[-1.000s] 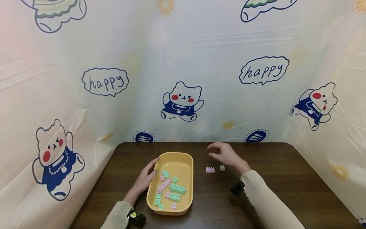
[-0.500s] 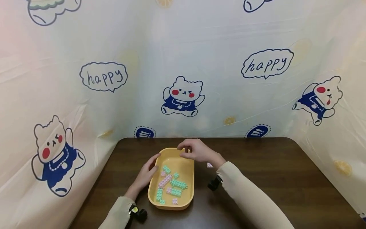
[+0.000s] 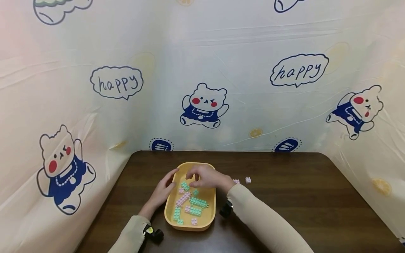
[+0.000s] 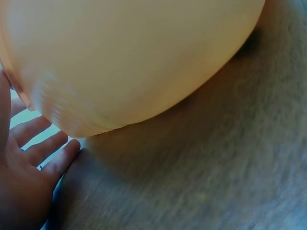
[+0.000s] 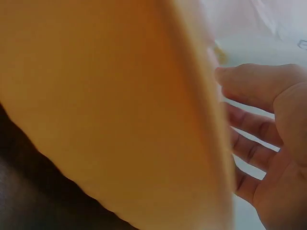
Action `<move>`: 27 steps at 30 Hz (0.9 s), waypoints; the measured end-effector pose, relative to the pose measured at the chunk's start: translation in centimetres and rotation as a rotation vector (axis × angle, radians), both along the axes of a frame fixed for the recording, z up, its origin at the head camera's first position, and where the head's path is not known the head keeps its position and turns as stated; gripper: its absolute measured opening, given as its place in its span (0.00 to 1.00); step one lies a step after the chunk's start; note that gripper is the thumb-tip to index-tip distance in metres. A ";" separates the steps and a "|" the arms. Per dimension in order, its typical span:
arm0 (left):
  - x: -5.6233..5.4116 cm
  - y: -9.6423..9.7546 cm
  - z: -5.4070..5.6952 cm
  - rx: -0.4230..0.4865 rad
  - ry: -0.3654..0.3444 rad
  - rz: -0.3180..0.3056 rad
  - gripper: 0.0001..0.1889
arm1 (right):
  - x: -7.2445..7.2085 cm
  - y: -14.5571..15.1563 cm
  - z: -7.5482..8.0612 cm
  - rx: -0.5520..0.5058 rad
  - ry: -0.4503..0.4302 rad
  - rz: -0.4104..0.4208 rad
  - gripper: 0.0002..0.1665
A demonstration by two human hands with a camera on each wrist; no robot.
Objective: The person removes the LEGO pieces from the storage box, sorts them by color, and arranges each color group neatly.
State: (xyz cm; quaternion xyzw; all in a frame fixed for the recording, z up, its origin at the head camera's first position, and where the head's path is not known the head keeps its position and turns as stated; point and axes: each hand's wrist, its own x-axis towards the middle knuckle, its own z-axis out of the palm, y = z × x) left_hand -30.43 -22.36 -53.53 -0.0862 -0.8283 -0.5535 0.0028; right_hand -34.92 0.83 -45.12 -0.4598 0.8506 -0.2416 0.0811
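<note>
A yellow plastic tray (image 3: 207, 225) holds several mint-green toy building bricks (image 3: 198, 202) and pink ones (image 3: 183, 199). My left hand (image 3: 162, 188) rests along the tray's left side; in the left wrist view its fingers (image 4: 60, 158) lie fairly straight and spread against the outer wall. Over the far part of the tray is my right hand (image 3: 205, 175), fingers loosely bent and thumb apart, close above the bricks with none visible between them. The right wrist view shows this hand (image 5: 283, 134) beyond the tray's blurred wall (image 5: 110, 115).
To the right of the tray, a small pink brick (image 3: 248, 180) lies on the dark wooden table (image 3: 284, 196). Another pink brick (image 3: 236, 181) is partly hidden by the right wrist. A pale printed curtain (image 3: 202, 63) surrounds the table's back and sides.
My right hand has moved left from above the pink bricks on the table, over the tray's right rim, and down into the tray area. The left hand has stayed at the tray's side.
</note>
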 end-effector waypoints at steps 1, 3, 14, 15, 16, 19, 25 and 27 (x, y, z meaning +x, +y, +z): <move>0.0 0.0 0.0 0.001 -0.001 -0.002 0.27 | 0.0 -0.2 -0.3 0.019 0.028 0.014 0.17; 0.0 0.0 0.0 0.000 0.002 -0.005 0.27 | 0.1 -0.6 -0.8 0.052 0.084 0.043 0.16; -0.3 -0.1 -0.2 -0.004 0.017 -0.009 0.28 | 0.9 -1.8 -2.2 0.203 0.138 0.049 0.15; -0.3 -0.1 -0.1 -0.003 0.017 -0.013 0.28 | 1.0 -1.8 -2.2 0.212 0.141 0.042 0.14; -0.4 -0.1 -0.1 -0.008 0.021 -0.020 0.28 | 1.2 -1.9 -2.3 0.220 0.150 0.037 0.14; -0.5 -0.2 -0.1 -0.015 0.044 -0.034 0.28 | 1.5 -2.0 -2.3 0.226 0.170 0.040 0.14; 0.0 -0.3 -0.3 -0.028 0.063 -0.007 0.28 | 2.0 -2.5 -2.6 0.233 0.191 0.060 0.14; 0.1 -0.2 -0.2 -0.020 0.051 0.000 0.28 | 2.0 -2.5 -2.9 0.241 0.195 0.055 0.14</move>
